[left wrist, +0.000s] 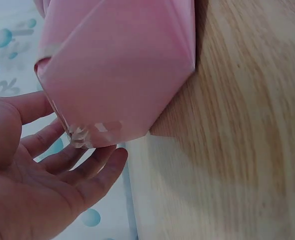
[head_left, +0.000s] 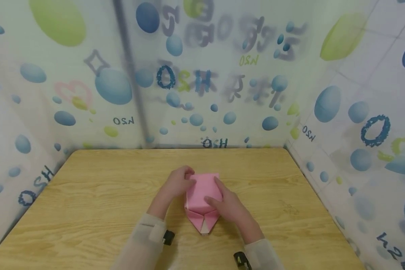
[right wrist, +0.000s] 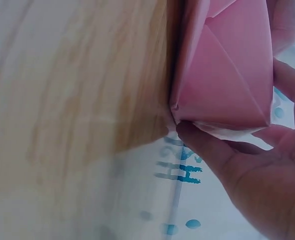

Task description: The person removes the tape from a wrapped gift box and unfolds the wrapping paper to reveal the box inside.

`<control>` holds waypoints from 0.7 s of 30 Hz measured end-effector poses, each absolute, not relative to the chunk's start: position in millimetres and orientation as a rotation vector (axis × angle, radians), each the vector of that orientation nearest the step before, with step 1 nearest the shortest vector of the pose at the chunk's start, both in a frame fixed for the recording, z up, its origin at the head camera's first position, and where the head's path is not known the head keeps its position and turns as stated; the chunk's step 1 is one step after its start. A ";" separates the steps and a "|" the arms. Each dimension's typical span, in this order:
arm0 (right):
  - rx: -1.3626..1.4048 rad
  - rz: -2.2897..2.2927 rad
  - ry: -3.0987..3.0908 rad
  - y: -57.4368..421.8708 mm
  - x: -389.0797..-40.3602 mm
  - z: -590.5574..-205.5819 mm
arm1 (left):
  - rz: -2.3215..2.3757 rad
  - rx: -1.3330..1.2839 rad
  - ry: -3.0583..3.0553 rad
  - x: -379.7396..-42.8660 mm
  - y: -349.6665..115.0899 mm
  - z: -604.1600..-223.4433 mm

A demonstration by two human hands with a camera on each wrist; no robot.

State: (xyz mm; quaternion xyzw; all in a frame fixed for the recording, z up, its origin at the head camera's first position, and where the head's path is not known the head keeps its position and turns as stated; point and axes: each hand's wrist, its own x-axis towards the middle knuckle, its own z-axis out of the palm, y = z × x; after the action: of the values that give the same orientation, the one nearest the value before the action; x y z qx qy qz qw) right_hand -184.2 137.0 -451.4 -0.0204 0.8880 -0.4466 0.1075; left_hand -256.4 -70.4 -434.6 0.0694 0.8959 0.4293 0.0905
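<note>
A pink paper-wrapped box point(head_left: 202, 192) lies on the wooden table before me. Its near end carries a folded, pointed flap point(head_left: 193, 218) with a pale strip at the middle. At the far left corner my left hand point(head_left: 178, 183) holds the box, thumb at the top edge and fingers round the far end. Shiny clear tape point(left wrist: 80, 136) shows at that end in the left wrist view. My right hand point(head_left: 230, 205) grips the right side, its thumb on top and its fingers reaching to the far end, partly hidden behind the box in the right wrist view.
The table point(head_left: 121, 176) ends at a straight back edge against a patterned curtain point(head_left: 195, 93) with blue and green spots. Similar curtain hangs along both sides. Small dark devices point(head_left: 168, 237) sit at both wrists, below pale sleeves point(head_left: 138, 240).
</note>
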 end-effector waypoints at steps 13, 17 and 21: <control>0.039 -1.279 2.760 137.4 -199.2 -446.6 | 1.194 0.049 2.713 -218.2 -92.4 -433.6; 0.009 -1.212 2.874 133.8 -206.9 -443.1 | 1.137 0.002 2.747 -201.7 -89.4 -432.0; -0.050 -1.188 2.903 130.1 -206.8 -439.2 | 1.134 -0.019 2.768 -185.9 -82.5 -431.7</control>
State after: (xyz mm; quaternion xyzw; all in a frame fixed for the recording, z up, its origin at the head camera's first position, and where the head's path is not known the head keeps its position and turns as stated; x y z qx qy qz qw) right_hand -206.8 130.1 -439.2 -0.0160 0.9254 -0.3787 0.0022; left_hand -185.9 -82.5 -431.7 -0.0062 0.9227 0.3781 0.0752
